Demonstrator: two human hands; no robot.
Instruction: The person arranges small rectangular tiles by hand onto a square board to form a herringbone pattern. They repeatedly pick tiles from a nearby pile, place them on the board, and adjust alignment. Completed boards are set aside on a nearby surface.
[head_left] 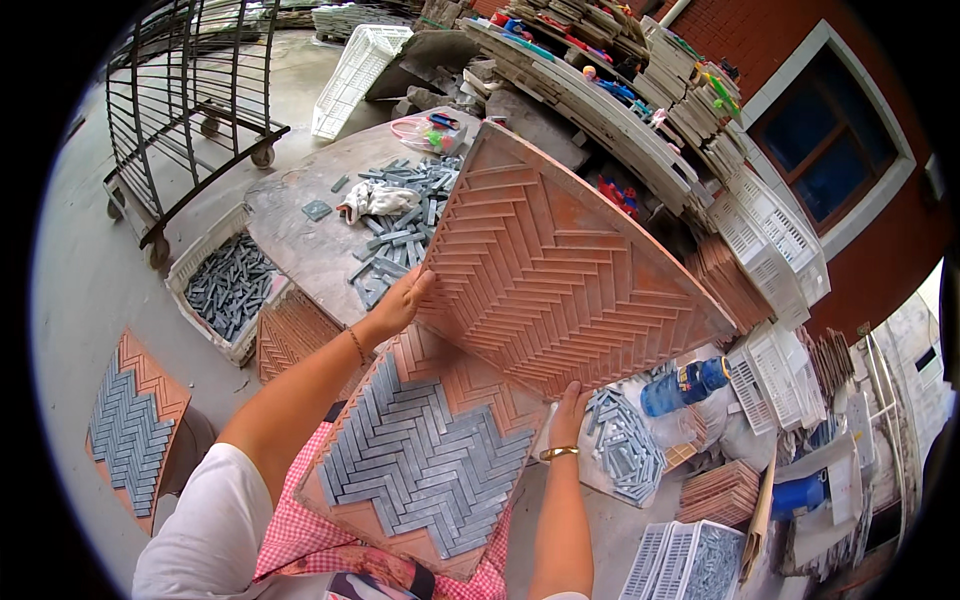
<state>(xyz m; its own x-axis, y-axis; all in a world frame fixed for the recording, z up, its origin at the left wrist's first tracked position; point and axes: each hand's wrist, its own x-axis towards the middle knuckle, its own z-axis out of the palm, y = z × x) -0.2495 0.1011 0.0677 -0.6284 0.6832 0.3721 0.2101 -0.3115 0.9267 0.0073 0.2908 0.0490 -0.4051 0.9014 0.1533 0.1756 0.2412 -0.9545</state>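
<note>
Left fingers (416, 286) half-hidden (behind panel (565, 265)), rack (188, 105) cropped

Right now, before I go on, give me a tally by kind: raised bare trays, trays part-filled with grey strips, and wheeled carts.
Bare terracotta tray, with the left hand and right hand on it: 1
Part-filled with grey strips, lap tray and far-left tray: 2
Wheeled cart: 1
Total: 4

Two hands (405, 298) (568, 412), one wheeled cart (225, 173), part-tiled trays (412, 545) (165, 380) (just two)
</note>
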